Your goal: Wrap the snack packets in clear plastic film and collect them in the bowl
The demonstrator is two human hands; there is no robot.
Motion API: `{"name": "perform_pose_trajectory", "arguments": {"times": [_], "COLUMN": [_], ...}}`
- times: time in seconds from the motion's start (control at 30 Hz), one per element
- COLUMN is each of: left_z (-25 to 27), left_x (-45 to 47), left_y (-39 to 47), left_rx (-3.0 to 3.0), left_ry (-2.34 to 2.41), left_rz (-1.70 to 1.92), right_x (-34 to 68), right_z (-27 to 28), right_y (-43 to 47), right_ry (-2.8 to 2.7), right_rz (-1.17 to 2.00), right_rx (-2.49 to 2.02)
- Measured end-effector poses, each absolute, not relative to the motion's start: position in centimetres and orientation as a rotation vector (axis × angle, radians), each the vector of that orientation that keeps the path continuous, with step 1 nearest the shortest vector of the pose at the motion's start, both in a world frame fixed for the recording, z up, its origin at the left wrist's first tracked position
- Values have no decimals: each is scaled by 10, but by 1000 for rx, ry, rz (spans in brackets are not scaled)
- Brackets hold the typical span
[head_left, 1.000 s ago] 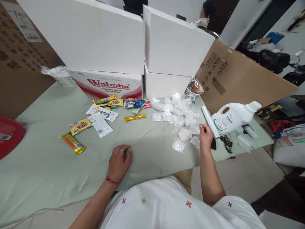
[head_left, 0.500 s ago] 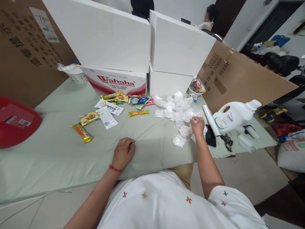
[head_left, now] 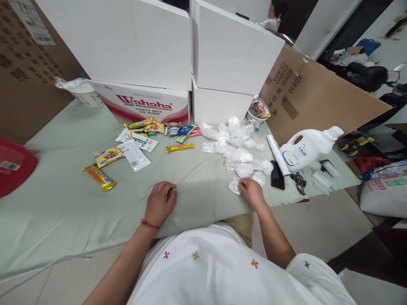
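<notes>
My left hand [head_left: 160, 202] rests on the green cloth with its fingers curled in and nothing visible in them. My right hand [head_left: 253, 191] is at the near edge of a spread of crumpled clear plastic pieces [head_left: 237, 154]. Its thumb and fingers are pinched together on the right edge of the nearest crumpled clear plastic piece [head_left: 233, 185], which lies on the cloth. Other pieces lie just beyond my fingers. Between the hands and the boxes, a yellow wrapped snack bar [head_left: 179, 147] lies alone. More snack packets [head_left: 110, 156] lie to the left.
A Wahaba-like printed carton [head_left: 143, 103] and white boxes [head_left: 225, 101] wall off the back. On the right are a phone [head_left: 277, 175], a white roll [head_left: 277, 154], a white jug [head_left: 310, 148] and keys [head_left: 299, 183]. A red container [head_left: 15, 167] stands left.
My right hand has moved toward me and left, from the middle of the plastic pieces to the nearest one. My left hand stays on the cloth. The view has shifted slightly.
</notes>
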State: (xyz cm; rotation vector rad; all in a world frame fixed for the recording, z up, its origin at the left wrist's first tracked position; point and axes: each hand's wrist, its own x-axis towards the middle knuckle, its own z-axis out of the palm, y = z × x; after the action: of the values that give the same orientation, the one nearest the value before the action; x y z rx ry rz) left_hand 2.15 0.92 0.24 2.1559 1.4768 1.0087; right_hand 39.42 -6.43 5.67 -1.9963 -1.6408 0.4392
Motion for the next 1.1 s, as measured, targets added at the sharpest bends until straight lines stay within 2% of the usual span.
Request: {"name": "perform_pose_trajectory", "arguments": {"times": [0.2, 0.37, 0.5, 0.67, 0.8, 1.1], "left_z": [27, 50, 45, 33, 31, 37], "left_x": [36, 82, 109, 104, 100, 119], "left_y": [-7, -13, -9, -1, 5, -7], "left_rx": [1651, 1072, 951, 646, 636, 668], "left_ry": [1413, 972, 805, 893, 1006, 1065], "left_rz": [1134, 780, 545, 778, 944, 966], "right_x": [371, 349, 339, 359, 374, 331], "right_z": [76, 98, 91, 68, 59, 64], "right_y": [-72, -71, -67, -71, -76, -66], "right_ry": [-1621, -1961, -2030, -1879, -1853, -1927], "right_rz": [672, 681, 654, 626, 669, 633], "right_rx": [-1524, -1254, -1169, -1231, -1318, -1251]}}
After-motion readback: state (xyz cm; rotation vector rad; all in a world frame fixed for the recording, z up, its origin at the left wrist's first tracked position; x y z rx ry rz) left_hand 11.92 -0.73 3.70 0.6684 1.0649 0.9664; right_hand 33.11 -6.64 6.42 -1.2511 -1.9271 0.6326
